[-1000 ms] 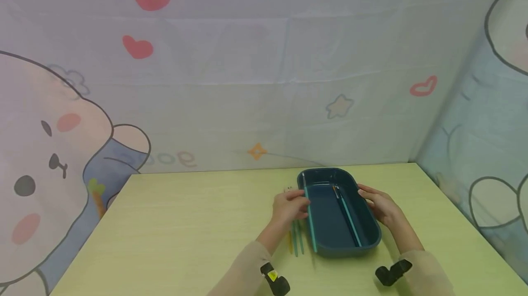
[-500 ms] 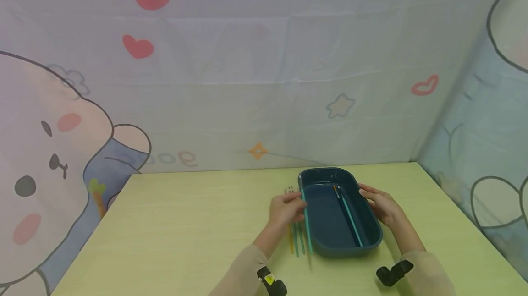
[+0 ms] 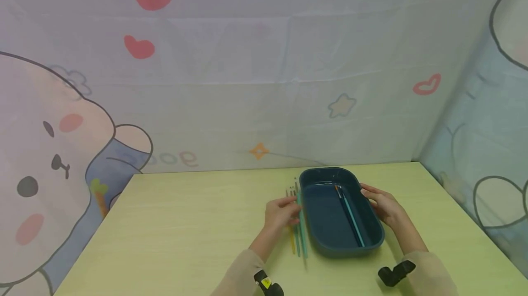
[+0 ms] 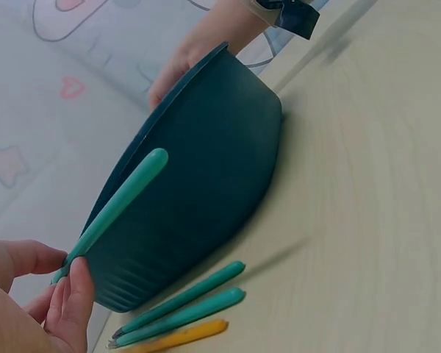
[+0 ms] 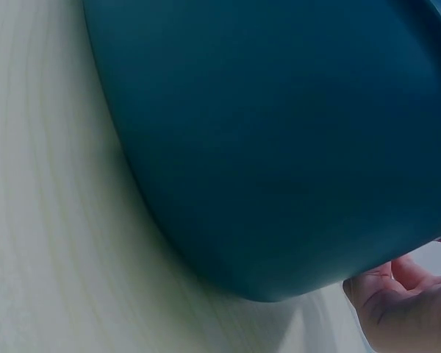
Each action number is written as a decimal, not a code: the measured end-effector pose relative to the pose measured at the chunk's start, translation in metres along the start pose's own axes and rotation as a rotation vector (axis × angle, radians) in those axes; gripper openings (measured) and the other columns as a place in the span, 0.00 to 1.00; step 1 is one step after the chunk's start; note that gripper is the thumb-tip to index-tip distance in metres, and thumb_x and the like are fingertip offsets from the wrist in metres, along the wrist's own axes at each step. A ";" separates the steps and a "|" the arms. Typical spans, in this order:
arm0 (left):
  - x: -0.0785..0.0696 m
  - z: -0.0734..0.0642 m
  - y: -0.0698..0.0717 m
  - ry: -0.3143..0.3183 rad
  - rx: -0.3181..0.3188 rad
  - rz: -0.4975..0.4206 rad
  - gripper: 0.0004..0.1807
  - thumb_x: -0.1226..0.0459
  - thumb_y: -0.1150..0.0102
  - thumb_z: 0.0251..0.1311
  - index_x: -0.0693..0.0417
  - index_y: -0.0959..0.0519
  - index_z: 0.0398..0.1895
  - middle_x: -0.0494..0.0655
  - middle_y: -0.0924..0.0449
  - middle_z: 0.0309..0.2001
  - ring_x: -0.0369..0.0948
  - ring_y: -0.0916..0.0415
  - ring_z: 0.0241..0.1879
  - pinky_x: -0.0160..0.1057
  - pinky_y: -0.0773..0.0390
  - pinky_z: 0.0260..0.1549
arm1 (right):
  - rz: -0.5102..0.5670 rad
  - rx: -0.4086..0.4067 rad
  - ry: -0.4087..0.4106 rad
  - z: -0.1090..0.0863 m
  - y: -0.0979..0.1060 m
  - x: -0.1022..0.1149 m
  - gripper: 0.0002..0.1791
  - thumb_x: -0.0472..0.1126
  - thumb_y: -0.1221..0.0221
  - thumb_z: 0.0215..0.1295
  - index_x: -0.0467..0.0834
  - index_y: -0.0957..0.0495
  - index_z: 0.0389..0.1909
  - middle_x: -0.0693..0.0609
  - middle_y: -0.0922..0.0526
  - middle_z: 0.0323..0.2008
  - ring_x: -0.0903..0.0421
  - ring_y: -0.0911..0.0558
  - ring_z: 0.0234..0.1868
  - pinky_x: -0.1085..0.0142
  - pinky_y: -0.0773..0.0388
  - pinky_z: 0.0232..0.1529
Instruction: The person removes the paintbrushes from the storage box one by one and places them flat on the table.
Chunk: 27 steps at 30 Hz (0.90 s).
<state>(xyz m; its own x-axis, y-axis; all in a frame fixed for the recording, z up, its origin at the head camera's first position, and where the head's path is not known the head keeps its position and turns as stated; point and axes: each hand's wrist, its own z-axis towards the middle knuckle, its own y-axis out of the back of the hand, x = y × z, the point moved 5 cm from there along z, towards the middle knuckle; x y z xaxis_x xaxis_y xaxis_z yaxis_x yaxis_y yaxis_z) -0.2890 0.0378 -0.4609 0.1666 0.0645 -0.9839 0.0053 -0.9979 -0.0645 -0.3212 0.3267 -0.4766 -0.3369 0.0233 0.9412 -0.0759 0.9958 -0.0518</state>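
My left hand [image 3: 281,213] pinches a green-handled paintbrush [image 4: 128,193] between thumb and fingers, just left of a deep blue tray [image 3: 327,225]. In the left wrist view its rounded handle end points up and away, raised above the table. Below it lie two more green paintbrushes [image 4: 206,305] and a yellow one [image 4: 180,338], side by side. Inside the tray, toward its right wall, rest a dark-handled paintbrush [image 3: 348,214] and a teal one [image 3: 354,222]. At the tray's right rim, my right hand [image 3: 384,206] holds the side, its fingers partly hidden behind the wall.
The pale wooden table [image 3: 185,227] stretches far to the left, and its back edge meets a cloth backdrop [image 3: 231,103] printed with cartoon figures. Another cloth panel [image 3: 474,149] hangs along the right side.
My left hand has drawn the green paintbrush leftward, from over the tray's left rim to above the brushes beside it. The right hand stays at the tray's right side.
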 end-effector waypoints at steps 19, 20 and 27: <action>0.014 0.006 0.023 -0.017 -0.011 0.011 0.21 0.73 0.39 0.54 0.72 0.23 0.53 0.64 0.16 0.42 0.42 0.15 0.30 0.38 0.13 0.30 | -0.010 -0.002 -0.004 0.002 0.000 -0.002 0.36 0.48 0.44 0.69 0.41 0.45 0.73 0.68 0.23 0.38 0.69 0.22 0.40 0.71 0.18 0.43; 0.015 0.007 0.023 -0.016 -0.012 0.016 0.21 0.73 0.38 0.54 0.72 0.23 0.53 0.63 0.16 0.41 0.40 0.16 0.29 0.37 0.13 0.30 | -0.012 -0.001 -0.003 0.002 0.000 -0.002 0.36 0.48 0.44 0.69 0.41 0.45 0.73 0.68 0.23 0.38 0.69 0.22 0.40 0.71 0.18 0.43; 0.022 0.008 0.028 -0.005 -0.023 0.054 0.20 0.72 0.39 0.54 0.70 0.22 0.52 0.61 0.16 0.41 0.35 0.19 0.25 0.34 0.14 0.28 | -0.039 -0.005 -0.002 0.001 0.000 -0.002 0.38 0.49 0.45 0.69 0.40 0.47 0.74 0.66 0.23 0.41 0.68 0.22 0.41 0.71 0.18 0.43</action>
<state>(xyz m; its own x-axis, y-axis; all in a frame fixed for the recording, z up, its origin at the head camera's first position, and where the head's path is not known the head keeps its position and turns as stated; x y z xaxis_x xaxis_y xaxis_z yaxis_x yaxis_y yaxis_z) -0.2933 0.0117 -0.4859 0.1627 0.0109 -0.9866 0.0189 -0.9998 -0.0080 -0.3210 0.3269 -0.4787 -0.3362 -0.0154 0.9417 -0.0840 0.9964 -0.0137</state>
